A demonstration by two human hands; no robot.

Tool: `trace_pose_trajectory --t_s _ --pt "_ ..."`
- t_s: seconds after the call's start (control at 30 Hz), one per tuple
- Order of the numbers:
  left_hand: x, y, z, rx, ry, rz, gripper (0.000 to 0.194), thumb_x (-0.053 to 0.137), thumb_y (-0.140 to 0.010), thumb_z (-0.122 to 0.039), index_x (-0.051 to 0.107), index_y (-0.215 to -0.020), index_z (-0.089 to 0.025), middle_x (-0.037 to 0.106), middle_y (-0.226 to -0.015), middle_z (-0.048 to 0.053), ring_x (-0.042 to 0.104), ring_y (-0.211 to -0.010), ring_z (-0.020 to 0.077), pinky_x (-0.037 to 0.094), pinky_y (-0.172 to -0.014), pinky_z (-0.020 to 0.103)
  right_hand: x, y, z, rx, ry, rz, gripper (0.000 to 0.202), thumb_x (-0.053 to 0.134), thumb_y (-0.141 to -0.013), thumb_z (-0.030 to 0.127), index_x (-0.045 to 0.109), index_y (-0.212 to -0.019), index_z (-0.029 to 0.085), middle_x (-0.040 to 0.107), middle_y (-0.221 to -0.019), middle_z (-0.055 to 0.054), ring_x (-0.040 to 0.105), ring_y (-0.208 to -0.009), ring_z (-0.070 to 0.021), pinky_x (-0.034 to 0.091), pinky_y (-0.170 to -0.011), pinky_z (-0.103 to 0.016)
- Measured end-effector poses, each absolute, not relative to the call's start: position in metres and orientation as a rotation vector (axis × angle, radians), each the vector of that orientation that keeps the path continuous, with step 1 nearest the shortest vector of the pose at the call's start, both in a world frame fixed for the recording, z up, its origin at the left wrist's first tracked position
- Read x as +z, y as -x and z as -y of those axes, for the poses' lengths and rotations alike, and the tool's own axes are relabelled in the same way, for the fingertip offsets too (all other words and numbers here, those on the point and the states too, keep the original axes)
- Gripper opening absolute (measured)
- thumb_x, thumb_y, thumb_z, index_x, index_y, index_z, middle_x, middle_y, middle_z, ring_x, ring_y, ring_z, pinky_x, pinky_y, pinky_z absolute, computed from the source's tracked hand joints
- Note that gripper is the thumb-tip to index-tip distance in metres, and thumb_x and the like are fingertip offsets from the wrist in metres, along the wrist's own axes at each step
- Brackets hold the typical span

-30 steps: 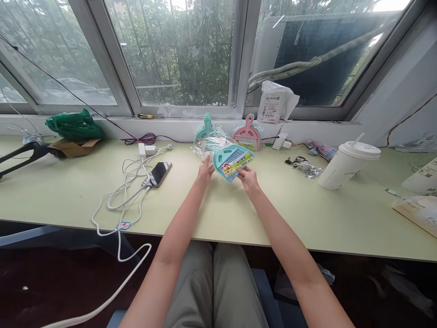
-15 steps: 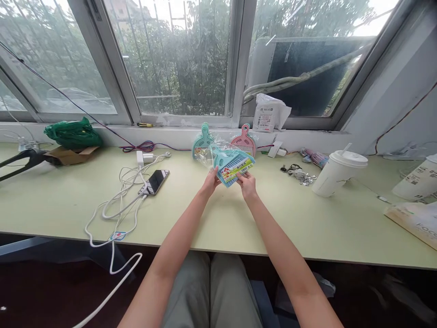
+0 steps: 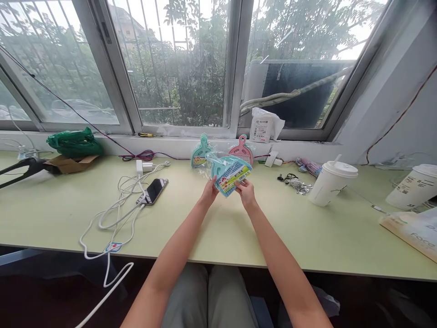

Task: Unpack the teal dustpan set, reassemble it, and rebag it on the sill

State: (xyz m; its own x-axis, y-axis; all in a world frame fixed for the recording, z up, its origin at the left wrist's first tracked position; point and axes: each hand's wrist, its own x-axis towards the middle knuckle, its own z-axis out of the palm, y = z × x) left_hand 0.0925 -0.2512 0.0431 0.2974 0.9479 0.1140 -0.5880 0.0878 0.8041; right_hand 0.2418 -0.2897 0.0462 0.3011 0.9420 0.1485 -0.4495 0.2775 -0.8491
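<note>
A teal dustpan and brush set (image 3: 229,172) in a clear plastic wrapper, with a yellow-green label, is held tilted above the desk. My left hand (image 3: 209,192) grips its lower left edge. On the label's lower right side, my right hand (image 3: 246,191) has its fingers closed on the same set. Just behind it, against the wall below the window, stand more teal dustpan and brush sets (image 3: 200,152) and pink ones (image 3: 241,148).
White cables (image 3: 118,214) and a phone (image 3: 152,191) lie on the left, with a green bag (image 3: 75,142) in a carton behind. Keys (image 3: 296,183), a lidded cup (image 3: 331,183), another cup (image 3: 414,187) and a tissue pack (image 3: 414,232) are on the right.
The camera view has tilted up slightly, so the desk sits lower in the picture. Both hands still hold the dustpan set, which shows a little turned.
</note>
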Motion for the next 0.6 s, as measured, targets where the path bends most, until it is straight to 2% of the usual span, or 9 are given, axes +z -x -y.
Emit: trace_pose_trajectory --t_s 0.1,0.2,0.4,0.5,0.6 --pt "0.044 -0.089 0.250 1.207 -0.831 -0.595 0.033 0.066 -0.079 -0.033 0.060 -0.109 -0.019 0.070 -0.103 0.005 0.065 -0.100 0.0221 0.051 -0.091 0.036 0.050 -0.250 0.289 1.137 0.873 0.859 0.043 0.087 -0.049 0.026 0.065 -0.085 0.017 0.073 -0.080 -0.004 0.069 -0.077 -0.0204 0.060 -0.076 -0.038" --pt "0.046 -0.090 0.254 1.158 -0.835 -0.581 0.033 0.063 -0.082 -0.038 0.061 -0.109 -0.019 0.070 -0.105 0.006 0.064 -0.101 0.0223 0.052 -0.088 0.036 0.053 -0.257 0.288 1.135 0.888 0.866 0.043 0.086 -0.049 0.024 0.066 -0.086 0.016 0.073 -0.080 -0.005 0.069 -0.077 -0.0209 0.060 -0.076 -0.039" --pt "0.050 -0.104 0.271 0.985 -0.967 -0.408 0.043 0.060 -0.082 -0.049 0.060 -0.116 -0.021 0.065 -0.120 0.007 0.060 -0.111 0.0232 0.050 -0.092 0.037 0.046 -0.250 0.288 1.004 0.718 0.710 0.043 0.083 -0.056 0.029 0.064 -0.093 0.018 0.072 -0.093 -0.006 0.067 -0.095 -0.0225 0.058 -0.087 -0.038" --pt "0.049 -0.111 0.273 1.050 -0.997 -0.417 0.049 0.064 -0.079 -0.050 0.057 -0.118 -0.022 0.063 -0.122 0.008 0.059 -0.113 0.0235 0.047 -0.095 0.038 0.043 -0.247 0.286 0.965 0.719 0.670 0.046 0.083 -0.056 0.028 0.062 -0.096 0.019 0.070 -0.097 -0.005 0.066 -0.097 -0.0211 0.056 -0.089 -0.036" --pt "0.044 -0.114 0.269 1.182 -1.062 -0.524 0.054 0.074 -0.071 -0.042 0.054 -0.116 -0.021 0.063 -0.120 0.008 0.059 -0.112 0.0243 0.046 -0.095 0.038 0.043 -0.246 0.286 0.971 0.774 0.718 0.047 0.082 -0.055 0.028 0.062 -0.096 0.018 0.070 -0.095 -0.005 0.067 -0.093 -0.0201 0.056 -0.087 -0.036"
